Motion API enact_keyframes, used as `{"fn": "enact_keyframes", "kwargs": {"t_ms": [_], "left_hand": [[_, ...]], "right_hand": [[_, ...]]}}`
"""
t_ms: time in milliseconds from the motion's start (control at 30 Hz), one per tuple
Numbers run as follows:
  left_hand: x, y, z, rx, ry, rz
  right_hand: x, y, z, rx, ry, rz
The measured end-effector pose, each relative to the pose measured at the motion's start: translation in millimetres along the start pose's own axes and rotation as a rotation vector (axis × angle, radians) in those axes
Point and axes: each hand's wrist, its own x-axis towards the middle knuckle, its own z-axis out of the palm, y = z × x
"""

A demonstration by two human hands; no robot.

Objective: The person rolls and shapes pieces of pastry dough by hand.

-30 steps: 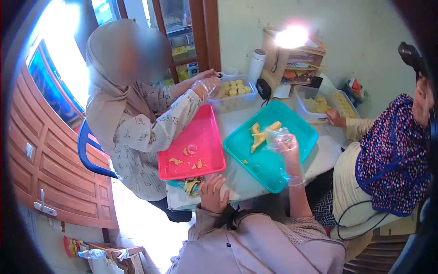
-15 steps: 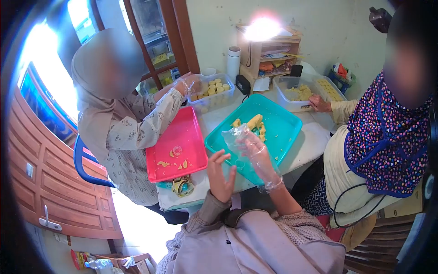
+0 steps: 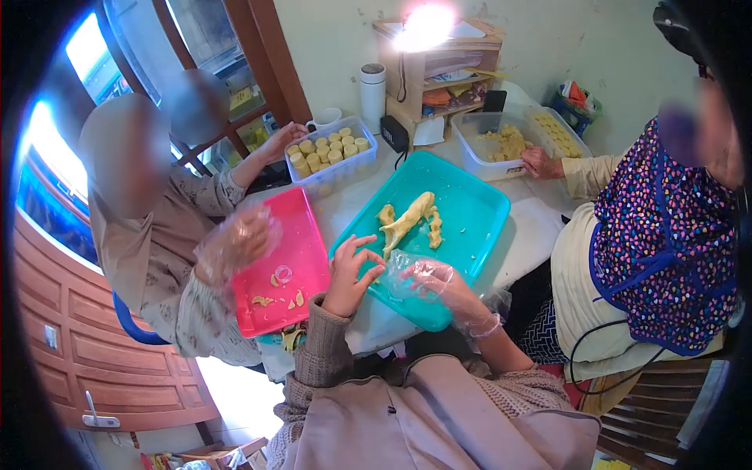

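My bare left hand (image 3: 352, 270) is over the near left edge of the teal tray (image 3: 479, 252), with its fingers apart and slightly bent. Beside it, my right hand (image 3: 440, 283) wears a loose clear plastic glove, and the film sticks out past the fingertips. I see nothing held in either hand; the right fingers are loosely bent and partly blurred by the plastic. Just beyond my hands, a long lump of yellow dough (image 3: 413, 218) lies in the teal tray, with smaller pieces next to it.
A pink tray (image 3: 301, 235) with dough scraps and a clear ring (image 3: 283, 273) lies left, under a co-worker's gloved hand (image 3: 243, 239). Beyond stand a tub of dough rounds (image 3: 333, 149), a white flask (image 3: 372, 98) and a wooden shelf (image 3: 439, 78). Another co-worker's hand (image 3: 540, 162) touches a dough tub (image 3: 501, 149).
My hands have lowered toward the near edge of the teal tray, and the view has shifted. The left co-worker's gloved hand has moved from the tub to above the pink tray.
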Motion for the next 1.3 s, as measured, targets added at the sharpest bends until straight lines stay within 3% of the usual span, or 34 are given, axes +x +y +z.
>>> {"fn": "enact_keyframes", "kwargs": {"t_ms": [100, 300, 400, 500, 600, 700, 800, 900, 1300], "left_hand": [[7.3, -3.5, 8.6, -0.031, 0.049, -0.031], [16.3, -11.6, 16.1, 0.186, 0.201, -0.143], [17.9, -12.2, 20.9, 0.194, 0.171, -0.126], [18.2, -16.4, 28.3, 0.072, 0.157, -0.077], [14.2, -8.9, 25.6, -0.385, 0.123, -0.117], [2.2, 5.3, 21.0, -0.765, 0.085, -0.295], [-8.0, 15.9, 19.0, -1.042, 0.032, -0.415], [-17.4, 18.7, 17.3, -1.164, -0.008, -0.341], [-31.3, 24.6, 22.2, -0.851, 0.048, -0.176]], "right_hand": [[2.3, 6.7, -11.5, -0.002, -0.082, -0.002], [-19.9, 18.0, -40.1, -0.296, -0.315, -0.132], [-30.0, 15.8, -45.2, -0.081, -0.234, -0.082], [-25.5, 16.1, -42.4, 0.02, 0.067, -0.073], [-7.9, 26.5, -44.5, 0.03, 0.235, -0.005], [10.4, 22.7, -26.9, 0.182, 0.217, -0.121], [31.1, 12.5, 3.9, -0.018, 0.356, -0.349], [32.2, -8.7, 19.7, -0.876, 0.469, -0.693], [44.2, -12.5, 37.1, -1.02, 0.611, -0.745]]}}
